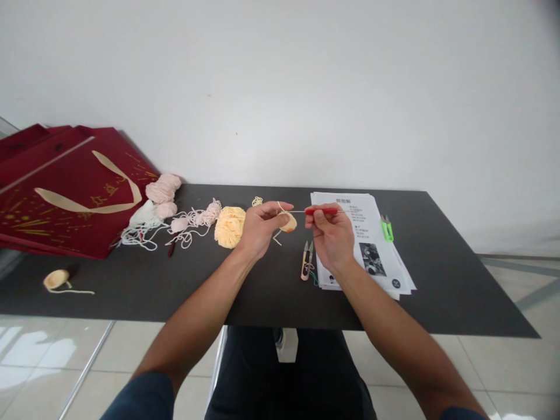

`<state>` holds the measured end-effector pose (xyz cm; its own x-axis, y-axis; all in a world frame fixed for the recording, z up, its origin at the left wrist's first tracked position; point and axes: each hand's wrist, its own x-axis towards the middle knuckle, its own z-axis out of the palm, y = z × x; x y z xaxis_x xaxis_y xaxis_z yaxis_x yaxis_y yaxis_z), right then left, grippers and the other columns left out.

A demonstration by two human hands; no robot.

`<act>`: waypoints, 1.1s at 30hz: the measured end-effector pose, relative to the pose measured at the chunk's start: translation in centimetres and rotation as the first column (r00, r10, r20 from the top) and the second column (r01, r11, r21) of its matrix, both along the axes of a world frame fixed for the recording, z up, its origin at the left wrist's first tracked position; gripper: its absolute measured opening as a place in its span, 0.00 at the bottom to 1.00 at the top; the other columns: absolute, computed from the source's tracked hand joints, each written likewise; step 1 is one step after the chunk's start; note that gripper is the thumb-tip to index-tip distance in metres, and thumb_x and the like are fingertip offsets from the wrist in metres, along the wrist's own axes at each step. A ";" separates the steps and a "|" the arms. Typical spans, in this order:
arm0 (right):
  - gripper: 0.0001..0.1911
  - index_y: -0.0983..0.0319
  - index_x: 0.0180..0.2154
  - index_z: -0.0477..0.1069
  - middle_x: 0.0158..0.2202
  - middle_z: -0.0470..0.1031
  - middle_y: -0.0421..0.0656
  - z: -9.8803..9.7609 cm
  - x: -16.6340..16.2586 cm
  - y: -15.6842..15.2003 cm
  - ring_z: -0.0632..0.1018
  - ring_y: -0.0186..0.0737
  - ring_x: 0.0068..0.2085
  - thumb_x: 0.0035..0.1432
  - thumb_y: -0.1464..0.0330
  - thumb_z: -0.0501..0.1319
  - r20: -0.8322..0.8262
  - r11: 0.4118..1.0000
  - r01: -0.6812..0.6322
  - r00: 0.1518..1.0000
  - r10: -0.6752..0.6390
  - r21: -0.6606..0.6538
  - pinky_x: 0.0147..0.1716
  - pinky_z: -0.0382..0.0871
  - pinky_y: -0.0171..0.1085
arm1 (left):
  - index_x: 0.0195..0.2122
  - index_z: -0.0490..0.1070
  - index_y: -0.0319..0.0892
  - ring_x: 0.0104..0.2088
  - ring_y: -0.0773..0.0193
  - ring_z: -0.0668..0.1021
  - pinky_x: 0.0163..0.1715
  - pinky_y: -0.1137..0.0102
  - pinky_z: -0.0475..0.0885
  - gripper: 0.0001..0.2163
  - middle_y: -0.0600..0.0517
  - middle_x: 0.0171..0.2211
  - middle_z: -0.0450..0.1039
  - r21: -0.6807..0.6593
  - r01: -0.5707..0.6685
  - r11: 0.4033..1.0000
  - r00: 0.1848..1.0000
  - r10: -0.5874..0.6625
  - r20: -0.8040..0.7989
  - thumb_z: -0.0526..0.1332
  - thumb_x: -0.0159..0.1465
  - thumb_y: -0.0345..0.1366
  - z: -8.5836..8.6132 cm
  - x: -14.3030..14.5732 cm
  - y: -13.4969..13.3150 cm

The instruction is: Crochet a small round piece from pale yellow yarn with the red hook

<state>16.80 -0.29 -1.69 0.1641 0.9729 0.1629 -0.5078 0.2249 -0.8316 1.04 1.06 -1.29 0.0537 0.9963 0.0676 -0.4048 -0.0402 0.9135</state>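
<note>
My left hand (261, 226) is closed, pinching a small peach crocheted piece (289, 221) with yellow yarn looped over its forefinger. My right hand (331, 233) is closed around a red-handled crochet hook (321, 210), whose metal tip points left toward the piece. Both hands hover just above the dark table (437, 280). A pale yellow yarn ball (230, 226) lies just left of my left hand. Small thread snips (306, 260) lie on the table between my wrists.
A stack of printed sheets (371, 245) lies under my right hand, with green snips (387, 228) at its right edge. Pink and white yarn bundles (163, 201) sit at the back left beside red gift bags (65, 192). A small crocheted piece (56, 279) lies far left.
</note>
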 end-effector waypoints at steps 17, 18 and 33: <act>0.07 0.58 0.37 0.79 0.35 0.85 0.39 -0.3 -1.5 -0.8 0.84 0.32 0.32 0.57 0.66 0.73 0.051 0.998 0.054 0.997 -0.052 -0.042 0.36 0.82 0.33 | 0.42 0.85 0.42 0.30 0.68 0.76 0.33 0.71 0.71 0.13 0.52 0.32 0.79 0.089 -0.141 0.986 0.982 0.150 -0.115 0.75 0.54 0.35 -0.5 0.2 -0.1; 0.05 0.57 0.37 0.79 0.35 0.86 0.39 -0.4 -1.6 -1.0 0.84 0.33 0.33 0.58 0.66 0.73 0.106 0.997 0.081 0.991 -0.078 -0.017 0.36 0.82 0.35 | 0.43 0.84 0.43 0.30 0.68 0.76 0.33 0.71 0.71 0.15 0.53 0.33 0.79 0.078 -0.130 0.988 0.986 0.138 -0.098 0.75 0.54 0.34 -0.5 0.2 0.0; 0.10 0.49 0.42 0.85 0.46 0.87 0.40 -1.5 -1.4 -1.9 0.86 0.43 0.43 0.59 0.69 0.71 0.397 0.941 0.120 0.884 -0.246 0.316 0.48 0.83 0.47 | 0.46 0.82 0.39 0.30 0.69 0.78 0.35 0.71 0.72 0.22 0.53 0.30 0.80 -0.142 0.063 0.988 0.948 -0.015 0.317 0.78 0.49 0.29 0.5 0.3 -0.1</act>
<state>15.42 -2.23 -3.20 0.1881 0.8376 0.5129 -0.0470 0.5293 -0.8471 1.37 0.98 -0.74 0.0924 0.9938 -0.0611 -0.6705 0.1075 0.7341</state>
